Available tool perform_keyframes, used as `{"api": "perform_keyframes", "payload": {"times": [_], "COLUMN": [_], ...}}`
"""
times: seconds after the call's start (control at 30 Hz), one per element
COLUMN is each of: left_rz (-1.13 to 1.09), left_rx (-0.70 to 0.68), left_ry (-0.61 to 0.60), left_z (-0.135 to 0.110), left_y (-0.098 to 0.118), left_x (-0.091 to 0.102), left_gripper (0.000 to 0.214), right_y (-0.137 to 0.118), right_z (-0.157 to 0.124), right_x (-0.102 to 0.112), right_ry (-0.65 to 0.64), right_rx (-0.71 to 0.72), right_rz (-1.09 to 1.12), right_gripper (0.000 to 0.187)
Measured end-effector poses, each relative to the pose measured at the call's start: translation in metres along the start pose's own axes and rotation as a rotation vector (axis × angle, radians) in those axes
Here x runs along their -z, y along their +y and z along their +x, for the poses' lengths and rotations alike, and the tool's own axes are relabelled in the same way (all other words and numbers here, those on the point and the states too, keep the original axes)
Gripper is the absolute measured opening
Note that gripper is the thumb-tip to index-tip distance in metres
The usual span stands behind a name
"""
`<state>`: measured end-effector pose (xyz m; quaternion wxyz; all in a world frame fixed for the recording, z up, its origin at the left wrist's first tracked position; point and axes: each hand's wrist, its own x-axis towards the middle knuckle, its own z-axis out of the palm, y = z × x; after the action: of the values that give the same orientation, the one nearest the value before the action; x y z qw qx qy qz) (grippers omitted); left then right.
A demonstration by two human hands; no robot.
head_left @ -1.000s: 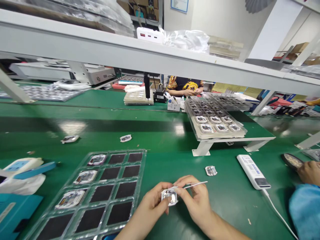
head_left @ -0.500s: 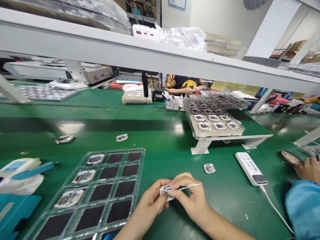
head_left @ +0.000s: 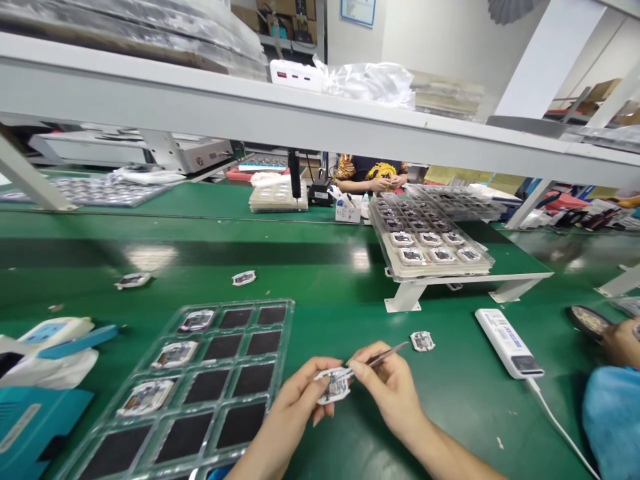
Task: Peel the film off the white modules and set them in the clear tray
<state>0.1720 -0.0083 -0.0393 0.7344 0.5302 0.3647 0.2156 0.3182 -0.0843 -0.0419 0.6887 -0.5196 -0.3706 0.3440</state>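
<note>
Tweezers (head_left: pixel 384 355) have tilted up toward two o'clock; left-hand fingers (head_left: pixel 305 382) pinch the light, fragile white-edged electronic module (head_left: pixel 333 385) by its rim at six o'clock, while the right hand (head_left: pixel 390 393) grips the tweezers closed-fingered.

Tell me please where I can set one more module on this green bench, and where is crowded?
Green mat lies open between your right hand and the white power bank, below a loose module. More lies beyond the black-celled tray, around another module. It is crowded at your left hand, beside the tray, and by the white-and-blue device at the left edge.
</note>
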Motion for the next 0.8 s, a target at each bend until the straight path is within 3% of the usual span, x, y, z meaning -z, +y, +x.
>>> {"api": "perform_keyframes", "payload": {"times": [0.17,0.37,0.5,0.63,0.8], "left_rz": [-0.053,-0.199,-0.230,-0.216,-0.078], "left_rx": [0.024,0.145,0.178,0.142,0.064], "left_ry": [0.035,0.012,0.004,-0.031,-0.071], "left_z": [-0.001,-0.001,-0.001,-0.002,-0.001], "left_y": [0.001,0.005,0.005,0.007,0.006], "left_x": [-0.002,-0.001,-0.001,-0.001,0.001], "left_gripper": [0.033,0.036,0.034,0.042,0.048], "right_y": [-0.001,0.006,0.009,0.007,0.003], "right_z": [0.003,0.001,-0.001,-0.001,-0.002], "right_x": [0.003,0.001,-0.001,-0.001,0.001], "right_ry": [-0.021,0.075,0.040,-0.037,-0.036], "right_rx": [-0.100,0.043,0.068,0.046,0.077], "right_rz": [0.046,0.082,0.115,0.135,0.058], "right_gripper": [0.031,0.025,0.019,0.019,0.019]}}
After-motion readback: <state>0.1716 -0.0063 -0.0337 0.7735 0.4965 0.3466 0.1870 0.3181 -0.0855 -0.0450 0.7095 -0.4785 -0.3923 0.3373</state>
